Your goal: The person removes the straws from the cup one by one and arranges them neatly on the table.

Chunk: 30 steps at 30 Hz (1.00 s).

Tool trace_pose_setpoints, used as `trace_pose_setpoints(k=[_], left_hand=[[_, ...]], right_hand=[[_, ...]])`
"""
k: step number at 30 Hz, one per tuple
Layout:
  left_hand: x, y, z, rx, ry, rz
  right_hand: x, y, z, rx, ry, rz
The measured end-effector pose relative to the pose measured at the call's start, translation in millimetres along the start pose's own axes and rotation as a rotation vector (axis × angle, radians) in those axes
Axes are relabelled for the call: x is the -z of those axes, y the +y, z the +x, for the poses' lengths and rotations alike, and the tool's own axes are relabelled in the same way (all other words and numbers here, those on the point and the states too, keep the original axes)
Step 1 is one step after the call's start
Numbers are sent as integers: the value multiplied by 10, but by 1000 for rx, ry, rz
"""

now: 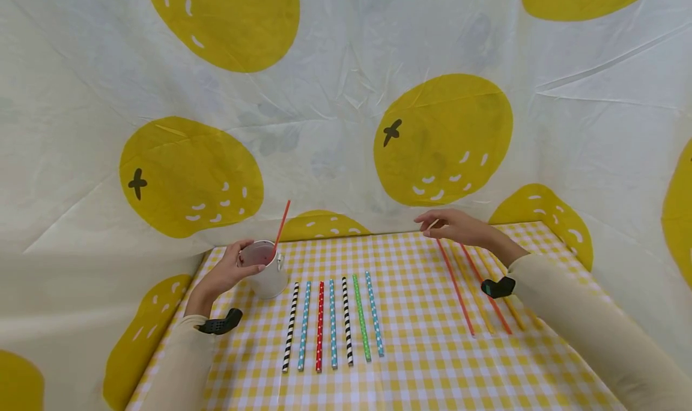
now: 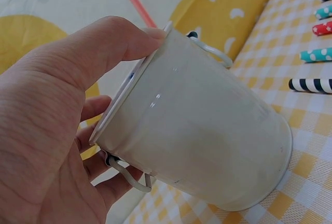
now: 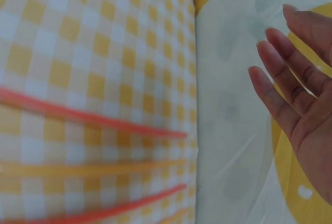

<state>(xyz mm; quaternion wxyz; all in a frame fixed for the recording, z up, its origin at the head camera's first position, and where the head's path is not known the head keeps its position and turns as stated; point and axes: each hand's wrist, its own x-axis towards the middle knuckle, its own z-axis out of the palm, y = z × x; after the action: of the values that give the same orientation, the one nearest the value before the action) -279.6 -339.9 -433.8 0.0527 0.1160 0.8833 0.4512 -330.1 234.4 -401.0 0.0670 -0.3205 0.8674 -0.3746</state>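
At the table's left side, my left hand [image 1: 224, 276] grips the rim of a small white metal bucket [image 1: 270, 285], thumb over the near edge and fingers round the far side. The bucket [image 2: 202, 125] has small side handles. A thin red plastic straw [image 1: 282, 225] leans out of it. Over the far right edge, my right hand [image 1: 459, 226] hovers with fingers loosely extended; nothing shows in its grasp in the right wrist view. Below it lie thin plastic straws, including a red straw [image 1: 456, 288] and a yellow straw [image 1: 476, 297].
Several patterned paper straws lie in a row mid-table, among them a black-striped straw [image 1: 290, 327], a red dotted straw [image 1: 319, 327] and a green straw [image 1: 361, 318]. A yellow-checked cloth [image 1: 411, 363] covers the table. Behind hangs a fruit-print curtain [image 1: 324, 158].
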Motion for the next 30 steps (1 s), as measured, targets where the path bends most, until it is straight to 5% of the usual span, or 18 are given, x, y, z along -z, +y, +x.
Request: trace_pose_setpoints(k=[23, 30], left_hand=[[22, -30, 15, -4, -13, -13], [29, -56, 32, -49, 1, -13]], right_hand=[[-491, -455, 764, 91, -49, 149], [-634, -576, 974, 141, -60, 187]])
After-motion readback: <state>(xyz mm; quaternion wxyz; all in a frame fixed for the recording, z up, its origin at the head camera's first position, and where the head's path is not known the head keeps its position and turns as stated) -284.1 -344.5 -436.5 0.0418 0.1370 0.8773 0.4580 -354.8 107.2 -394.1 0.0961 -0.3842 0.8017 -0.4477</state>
